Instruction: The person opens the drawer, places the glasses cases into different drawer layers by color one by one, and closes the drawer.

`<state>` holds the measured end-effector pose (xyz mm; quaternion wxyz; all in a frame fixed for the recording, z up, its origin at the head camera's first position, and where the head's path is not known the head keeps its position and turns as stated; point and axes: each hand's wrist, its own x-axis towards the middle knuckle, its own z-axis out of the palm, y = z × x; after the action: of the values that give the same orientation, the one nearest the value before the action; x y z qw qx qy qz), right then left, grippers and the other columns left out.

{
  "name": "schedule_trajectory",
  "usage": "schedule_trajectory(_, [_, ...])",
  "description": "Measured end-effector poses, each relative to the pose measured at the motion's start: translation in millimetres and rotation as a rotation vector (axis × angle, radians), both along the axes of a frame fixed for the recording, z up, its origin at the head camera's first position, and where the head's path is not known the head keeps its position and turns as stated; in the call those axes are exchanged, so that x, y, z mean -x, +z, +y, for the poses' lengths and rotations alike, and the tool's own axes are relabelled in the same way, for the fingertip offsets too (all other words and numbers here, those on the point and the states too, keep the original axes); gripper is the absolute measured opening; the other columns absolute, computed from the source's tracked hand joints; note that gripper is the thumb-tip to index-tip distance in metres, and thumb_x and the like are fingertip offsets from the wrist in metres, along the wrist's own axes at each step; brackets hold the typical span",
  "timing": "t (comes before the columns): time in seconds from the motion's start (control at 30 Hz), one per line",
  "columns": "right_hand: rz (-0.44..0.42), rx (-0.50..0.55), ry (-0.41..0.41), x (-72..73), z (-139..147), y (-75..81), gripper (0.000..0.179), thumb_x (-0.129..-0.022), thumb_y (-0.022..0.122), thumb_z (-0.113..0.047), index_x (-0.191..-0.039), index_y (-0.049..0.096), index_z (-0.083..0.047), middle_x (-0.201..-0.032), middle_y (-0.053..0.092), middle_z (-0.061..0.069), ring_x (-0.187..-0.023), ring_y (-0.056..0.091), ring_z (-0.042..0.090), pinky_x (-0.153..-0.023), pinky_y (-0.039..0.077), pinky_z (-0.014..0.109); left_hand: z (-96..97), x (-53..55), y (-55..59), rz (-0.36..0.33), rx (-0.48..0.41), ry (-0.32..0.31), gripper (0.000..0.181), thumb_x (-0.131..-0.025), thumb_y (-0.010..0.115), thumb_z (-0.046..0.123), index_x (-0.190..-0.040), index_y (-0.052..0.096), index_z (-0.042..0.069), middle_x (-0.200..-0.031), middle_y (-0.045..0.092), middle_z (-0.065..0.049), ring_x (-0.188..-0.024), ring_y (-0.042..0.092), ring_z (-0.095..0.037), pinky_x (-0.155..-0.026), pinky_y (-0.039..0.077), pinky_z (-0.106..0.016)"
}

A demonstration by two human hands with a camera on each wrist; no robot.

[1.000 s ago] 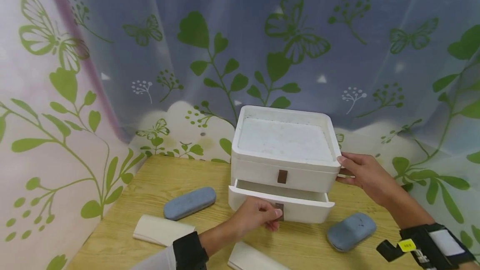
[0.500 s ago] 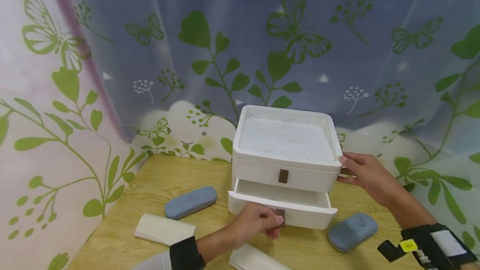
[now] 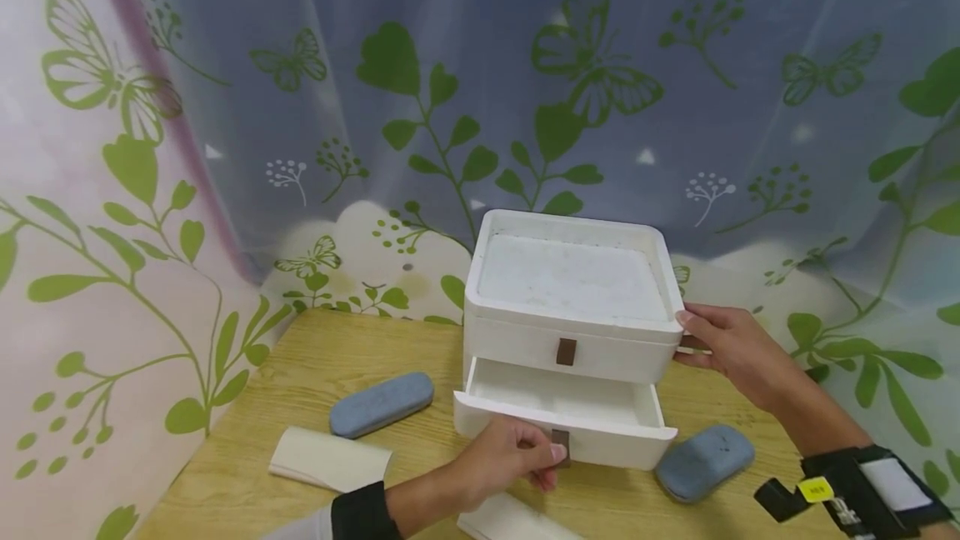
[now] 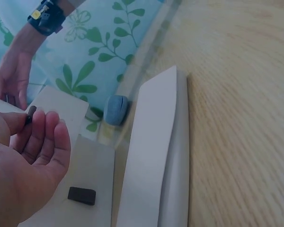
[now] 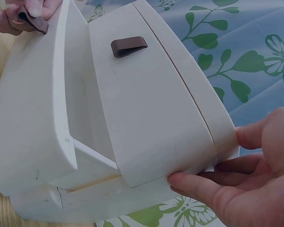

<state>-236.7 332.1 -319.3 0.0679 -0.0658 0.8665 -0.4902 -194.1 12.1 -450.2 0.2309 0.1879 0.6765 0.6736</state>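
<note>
A white two-drawer desktop organizer (image 3: 573, 273) with a tray-like top stands against the back curtain. Its lower drawer (image 3: 622, 445) is pulled partway out, and the visible inside is bare white. My left hand (image 3: 506, 452) pinches the brown pull tab (image 5: 34, 22) of that drawer between thumb and fingers. The upper drawer (image 3: 510, 342) is closed, its own brown tab (image 5: 128, 46) free. My right hand (image 3: 738, 352) holds the organizer's right side, thumb at the top rim and fingers along the side wall in the right wrist view.
On the wooden table (image 3: 375, 357), a blue glasses case (image 3: 382, 404) lies left of the organizer and another blue case (image 3: 705, 462) lies right. A cream flat case (image 3: 330, 458) lies front left; a second cream case (image 3: 513, 519) is partly under my left forearm. A patterned curtain (image 3: 450, 65) hangs behind.
The lower drawer has slid farther out toward me, with my left hand drawing its tab. More of the drawer's inside shows. My right hand has stayed on the organizer's side.
</note>
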Motion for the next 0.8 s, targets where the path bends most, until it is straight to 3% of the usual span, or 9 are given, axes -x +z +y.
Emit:
schedule_trajectory(0.4, [-0.005,0.005,-0.003,0.0,-1.3,0.1,0.068,-0.113,0.041,-0.035,-0.159,0.023,0.012,-0.159,0.036,0.037,-0.136,0.057,0.045,-0.097,0.06,0.036,-2.4,-8.7,-0.8,0.007,0.01,-0.015,0.029,-0.098,0.071,0.02,-0.094,0.074,-0.008,-0.079,0.076,-0.02,-0.064,0.069,-0.012,-0.077,0.065,-0.046])
schedule_trajectory(0.6, [0.002,-0.002,-0.002,0.2,-0.4,-0.3,0.067,-0.113,0.042,-0.035,-0.159,0.024,0.011,-0.159,0.037,0.036,-0.135,0.059,0.043,-0.097,0.06,0.037,-3.3,-12.7,-1.4,0.034,0.001,-0.031,0.03,-0.099,0.07,0.019,-0.09,0.073,-0.01,-0.082,0.074,-0.029,-0.064,0.068,-0.013,-0.077,0.064,-0.05])
schedule_trajectory(0.8, [0.001,0.005,0.003,0.3,0.9,-0.4,0.068,-0.113,0.042,-0.035,-0.16,0.024,0.011,-0.16,0.036,0.036,-0.133,0.062,0.037,-0.098,0.06,0.038,-3.8,-16.2,-1.5,0.024,-0.007,-0.042,0.035,-0.099,0.07,0.018,-0.092,0.07,-0.016,-0.083,0.072,-0.035,-0.063,0.068,-0.011,-0.069,0.063,-0.031])
